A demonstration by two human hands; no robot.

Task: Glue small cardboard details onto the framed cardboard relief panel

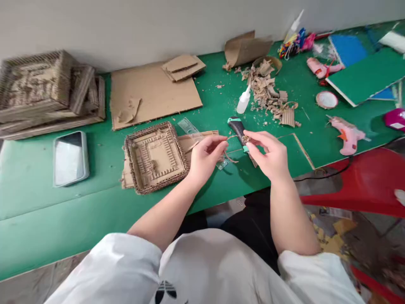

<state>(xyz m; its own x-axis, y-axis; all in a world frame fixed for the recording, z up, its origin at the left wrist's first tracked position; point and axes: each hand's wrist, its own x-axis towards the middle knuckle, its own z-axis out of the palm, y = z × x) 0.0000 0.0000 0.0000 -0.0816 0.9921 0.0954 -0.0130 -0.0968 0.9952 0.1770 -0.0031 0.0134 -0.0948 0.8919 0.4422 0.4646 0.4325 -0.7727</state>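
Observation:
My left hand [205,159] is closed in a pinch on a thin cardboard strip [232,159], whose loose end curls out below the fingers. Between the thumb and fingertips of my right hand [268,155] sits a small crumpled roll of cardboard [246,139]. A narrow strand seems to run between the two hands. Just behind them lies a black and teal utility knife [236,126], partly covered by my right fingers. A square cardboard tray [184,166] with ridged strips inside rests left of my left hand. Under that hand, a clear ruler [187,126] is partly hidden.
Stacked cardboard trays [61,90] and a phone [70,158] are at left. A cardboard sheet [155,99], scraps [264,86] and a glue bottle [243,101] lie behind. Pink glue guns [346,134] and a red chair [376,181] are at right.

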